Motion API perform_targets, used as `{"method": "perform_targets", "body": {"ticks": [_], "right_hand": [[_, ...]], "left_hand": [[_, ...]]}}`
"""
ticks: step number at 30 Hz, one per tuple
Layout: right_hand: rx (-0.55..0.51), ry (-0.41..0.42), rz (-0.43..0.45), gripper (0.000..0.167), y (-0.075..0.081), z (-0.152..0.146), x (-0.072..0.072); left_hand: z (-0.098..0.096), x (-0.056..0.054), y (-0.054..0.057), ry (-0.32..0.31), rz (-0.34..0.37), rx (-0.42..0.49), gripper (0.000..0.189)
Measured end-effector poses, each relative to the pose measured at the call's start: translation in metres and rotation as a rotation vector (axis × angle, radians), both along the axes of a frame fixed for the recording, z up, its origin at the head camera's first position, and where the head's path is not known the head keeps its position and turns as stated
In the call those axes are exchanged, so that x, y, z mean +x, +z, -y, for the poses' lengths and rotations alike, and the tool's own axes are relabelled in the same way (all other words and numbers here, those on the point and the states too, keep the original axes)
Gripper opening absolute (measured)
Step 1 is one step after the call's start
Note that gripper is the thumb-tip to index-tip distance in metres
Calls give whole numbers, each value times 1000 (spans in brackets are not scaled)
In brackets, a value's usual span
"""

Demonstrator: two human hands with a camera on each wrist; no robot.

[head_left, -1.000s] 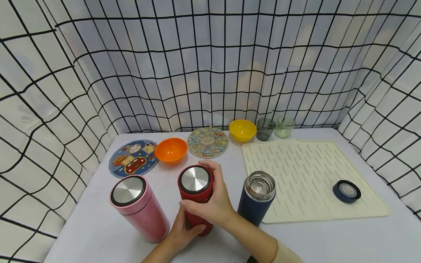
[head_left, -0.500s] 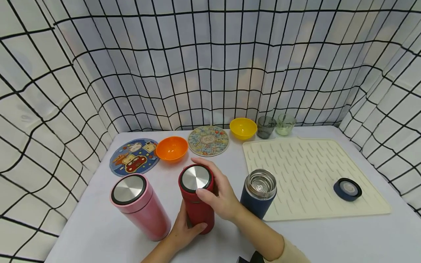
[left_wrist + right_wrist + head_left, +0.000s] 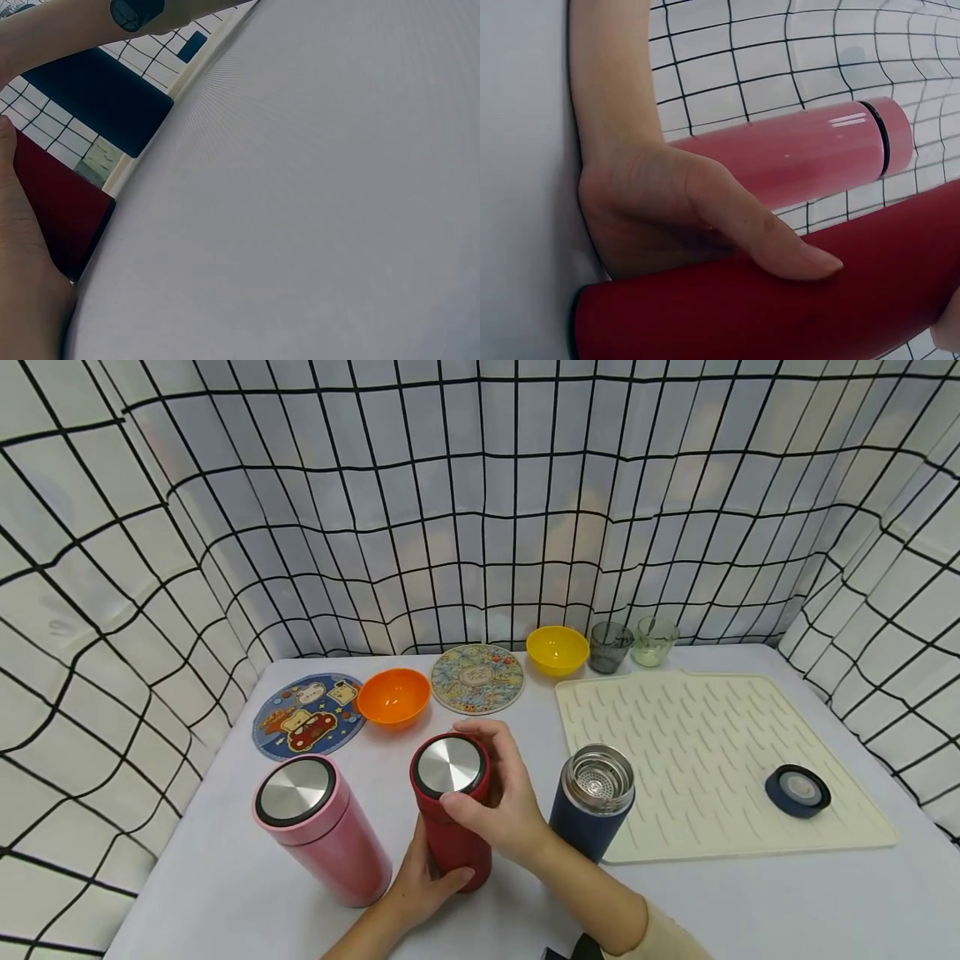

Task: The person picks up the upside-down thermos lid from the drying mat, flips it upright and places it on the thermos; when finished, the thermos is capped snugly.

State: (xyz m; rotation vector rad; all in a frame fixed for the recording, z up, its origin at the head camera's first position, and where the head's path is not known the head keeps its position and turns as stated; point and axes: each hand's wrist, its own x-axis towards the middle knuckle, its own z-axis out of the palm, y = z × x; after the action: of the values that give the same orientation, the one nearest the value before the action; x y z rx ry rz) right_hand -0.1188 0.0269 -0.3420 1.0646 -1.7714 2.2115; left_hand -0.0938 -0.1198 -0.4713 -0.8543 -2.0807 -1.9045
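A red thermos (image 3: 452,839) with a brushed-metal top stands upright in the middle of the table. My left hand (image 3: 420,883) grips it low down, thumb across the front; the right wrist view shows that thumb lying along the red body (image 3: 780,315). Around the lid (image 3: 450,766) curls my right hand (image 3: 510,802), its thumb at the near rim and fingers on the far right side. To the left is a pink thermos (image 3: 326,835) with its lid on. A navy thermos (image 3: 588,818), right of my hands, has no lid and shows a metal strainer in its mouth.
A cream drying mat (image 3: 697,760) covers the right side, with a navy lid (image 3: 798,791) on it. Along the back are an orange bowl (image 3: 393,697), a yellow bowl (image 3: 557,652), two glass cups (image 3: 611,647) and two round mats (image 3: 307,718). Netted walls (image 3: 480,510) enclose the table.
My right hand has shifted on the red thermos, its thumb moving up and right from below the lid to the lid's near rim. My left hand keeps its low grip.
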Motion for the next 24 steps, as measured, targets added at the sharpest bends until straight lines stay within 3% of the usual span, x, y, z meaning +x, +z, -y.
{"method": "perform_targets", "body": {"ticks": [4, 9, 12, 15, 22, 24], "right_hand": [[47, -38, -53, 67, 1, -1, 1], [70, 38, -58, 56, 4, -4, -1], [66, -2, -30, 53, 5, -4, 0], [116, -74, -22, 62, 6, -4, 3], [138, 13, -47, 59, 7, -6, -1], [155, -44, -58, 64, 8, -6, 0]], "left_hand": [[-1, -1, 2, 3, 5, -4, 77], [-1, -1, 1, 20, -4, -25, 76], [0, -1, 0, 10, -11, -35, 78], [1, -1, -1, -5, -25, -39, 78], [0, -2, 0, 13, -45, -43, 76], [0, -1, -1, 10, -38, -46, 77]]}}
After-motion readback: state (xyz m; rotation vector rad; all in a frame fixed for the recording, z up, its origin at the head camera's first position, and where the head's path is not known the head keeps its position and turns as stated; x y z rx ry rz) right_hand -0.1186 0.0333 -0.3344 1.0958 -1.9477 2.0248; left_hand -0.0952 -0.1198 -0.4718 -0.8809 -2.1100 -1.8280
